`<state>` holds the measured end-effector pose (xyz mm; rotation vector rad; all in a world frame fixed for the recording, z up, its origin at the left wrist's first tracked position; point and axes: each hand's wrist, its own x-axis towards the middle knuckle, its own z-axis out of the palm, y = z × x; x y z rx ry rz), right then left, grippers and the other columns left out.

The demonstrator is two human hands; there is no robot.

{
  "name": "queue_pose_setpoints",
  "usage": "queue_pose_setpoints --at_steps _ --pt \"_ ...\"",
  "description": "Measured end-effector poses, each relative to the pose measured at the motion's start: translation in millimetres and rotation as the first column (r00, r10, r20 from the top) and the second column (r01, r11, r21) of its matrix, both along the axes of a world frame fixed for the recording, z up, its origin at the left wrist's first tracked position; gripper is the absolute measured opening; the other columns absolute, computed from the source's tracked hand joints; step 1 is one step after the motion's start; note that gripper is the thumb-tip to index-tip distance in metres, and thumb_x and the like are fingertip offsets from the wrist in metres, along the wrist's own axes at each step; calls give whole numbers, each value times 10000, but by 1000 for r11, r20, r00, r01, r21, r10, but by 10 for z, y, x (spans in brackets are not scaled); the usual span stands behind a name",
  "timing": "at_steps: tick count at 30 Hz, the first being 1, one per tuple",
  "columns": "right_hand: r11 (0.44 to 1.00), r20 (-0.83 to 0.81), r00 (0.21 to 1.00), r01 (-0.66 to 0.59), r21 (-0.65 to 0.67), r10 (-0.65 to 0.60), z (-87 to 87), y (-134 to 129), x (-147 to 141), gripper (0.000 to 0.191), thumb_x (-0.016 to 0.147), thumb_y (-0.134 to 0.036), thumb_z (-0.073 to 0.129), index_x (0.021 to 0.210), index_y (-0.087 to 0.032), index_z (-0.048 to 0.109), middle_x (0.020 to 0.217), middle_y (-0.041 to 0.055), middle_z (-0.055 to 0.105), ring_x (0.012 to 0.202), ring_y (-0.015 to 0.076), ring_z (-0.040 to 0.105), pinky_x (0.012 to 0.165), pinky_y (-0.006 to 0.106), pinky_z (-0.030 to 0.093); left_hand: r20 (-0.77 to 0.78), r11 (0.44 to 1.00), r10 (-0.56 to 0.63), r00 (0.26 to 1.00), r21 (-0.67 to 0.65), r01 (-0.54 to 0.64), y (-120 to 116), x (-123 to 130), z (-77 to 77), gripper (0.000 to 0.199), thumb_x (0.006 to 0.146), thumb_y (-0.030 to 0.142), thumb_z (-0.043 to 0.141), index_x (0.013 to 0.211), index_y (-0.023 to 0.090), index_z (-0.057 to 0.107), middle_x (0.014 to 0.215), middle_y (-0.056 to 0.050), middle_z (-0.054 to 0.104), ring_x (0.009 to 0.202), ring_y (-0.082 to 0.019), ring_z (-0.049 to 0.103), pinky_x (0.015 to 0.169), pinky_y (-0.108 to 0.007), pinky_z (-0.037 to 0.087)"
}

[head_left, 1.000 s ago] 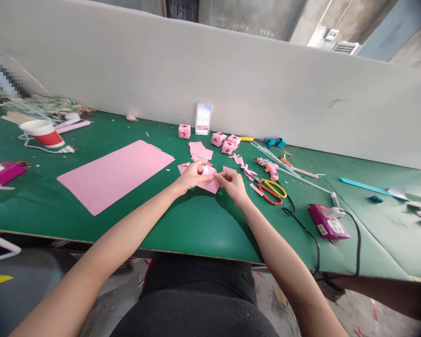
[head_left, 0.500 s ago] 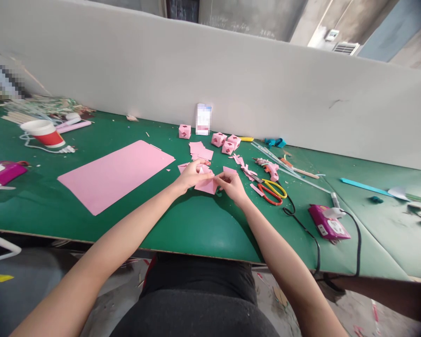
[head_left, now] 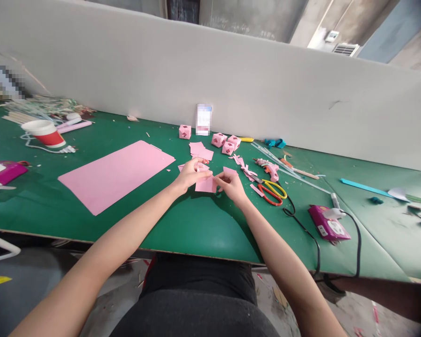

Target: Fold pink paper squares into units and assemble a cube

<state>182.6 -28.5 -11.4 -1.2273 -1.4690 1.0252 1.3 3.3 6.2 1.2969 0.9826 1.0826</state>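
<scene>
Between my hands is a small square of pink paper point(head_left: 205, 184), raised over the green table. My left hand point(head_left: 192, 176) is closed on its upper left part, thumb across the top. At its right edge my right hand point(head_left: 229, 181) pinches the paper between thumb and fingertips. More pink paper pieces point(head_left: 200, 150) lie just beyond, and another pink piece point(head_left: 230, 171) shows behind my right hand. Farther back stand folded pink paper cubes point(head_left: 185, 132) with cut-out openings, several more of them point(head_left: 228, 142) to the right.
A large pink sheet point(head_left: 117, 175) lies on the left of the green table point(head_left: 203, 229). To the right are scissors point(head_left: 272, 192), a pink glue gun point(head_left: 271, 169), paper scraps point(head_left: 246, 169) and a purple power box point(head_left: 329, 223) with a black cord. A phone point(head_left: 204, 120) leans against the white partition.
The pink paper square has turned slightly, so its lower edge now lies more level. Both hands keep their hold, with small finger movements.
</scene>
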Motion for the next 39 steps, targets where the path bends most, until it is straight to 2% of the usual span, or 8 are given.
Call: queue_pose_setpoints --at_steps 3,6,11,14,19,25,32,39 --pt "1000 -7 1000 8 -18 -8 2 2 -5 243 741 -436 731 766 -195 717 687 18 697 613 148 626 498 241 531 -125 995 13 992 104 0 17 -11 -21 525 642 290 883 1098 182 645 1010 -54 684 931 -202 670 848 -349 544" --pt "998 -32 999 21 -57 -23 21 6 11 218 736 -411 729 750 -195 709 669 26 693 645 161 651 502 235 529 -163 987 53 985 156 -27 27 -18 -26 502 647 293 866 1090 178 660 1094 -71 690 966 -201 652 850 -330 522" --pt "994 -124 989 68 -89 -79 76 8 63 222 706 -412 771 716 -198 712 724 54 723 669 160 667 496 224 507 -96 995 36 995 94 -27 13 -21 17 475 660 319 848 1059 173 636 963 -51 707 890 -199 670 786 -312 517" --pt "994 -122 991 33 -103 -46 80 -4 60 272 721 -461 779 750 -195 733 766 64 738 683 159 668 508 228 509 -81 995 36 996 91 -29 1 -19 32 462 656 316 850 1037 176 630 949 -42 702 896 -195 671 788 -306 516" --pt "998 -89 995 -42 -48 38 47 -12 26 268 730 -460 763 772 -197 738 732 30 706 677 152 652 542 233 509 -63 998 27 998 65 -23 -12 -10 26 480 646 269 846 1066 184 629 950 -40 701 900 -200 680 801 -324 539" --pt "999 -84 996 -34 -27 31 42 -3 32 272 718 -464 760 724 -198 706 663 9 673 638 148 612 567 258 500 -16 999 -18 1000 28 19 -37 15 44 419 674 227 818 1048 191 633 895 -22 694 922 -200 697 827 -332 557" --pt "997 -100 995 -14 -75 7 44 -7 34 213 733 -404 711 727 -193 686 652 19 686 641 153 630 564 253 486 29 1000 -27 999 4 27 -57 13 64 424 669 230 828 1038 186 624 883 -12 683 878 -181 686 823 -339 558" --pt "1000 -119 993 1 -25 -4 53 0 39 234 737 -420 724 689 -196 672 606 13 668 582 144 583 569 274 480 33 998 -66 997 18 66 -46 11 45 427 677 221 811 1056 179 619 784 34 660 800 -139 653 831 -315 522"
